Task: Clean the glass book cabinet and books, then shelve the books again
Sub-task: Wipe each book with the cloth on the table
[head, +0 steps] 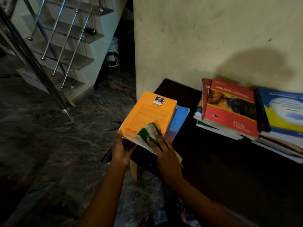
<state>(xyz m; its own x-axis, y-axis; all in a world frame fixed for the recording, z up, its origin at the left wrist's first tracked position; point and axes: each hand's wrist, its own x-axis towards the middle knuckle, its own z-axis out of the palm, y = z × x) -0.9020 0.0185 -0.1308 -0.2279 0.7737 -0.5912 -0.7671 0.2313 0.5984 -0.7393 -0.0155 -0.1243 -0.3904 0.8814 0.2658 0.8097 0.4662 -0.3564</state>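
The left hand (122,149) holds the orange book (150,112) by its near left corner, its grip closed round the edge with the thumb up along the side. The right hand (164,148) presses a green cloth (148,130) onto the near part of the cover, its grip spread with the fingers lying fairly flat on the fabric. A blue book (178,118) lies just under the orange one, its right edge showing. Both sit over the left end of the dark surface (213,161); whether they rest on it I cannot tell. Further right on the surface, against the wall (196,38), stand two stacks — one topped by a red book (229,110), the other by a blue-and-yellow book (282,112).
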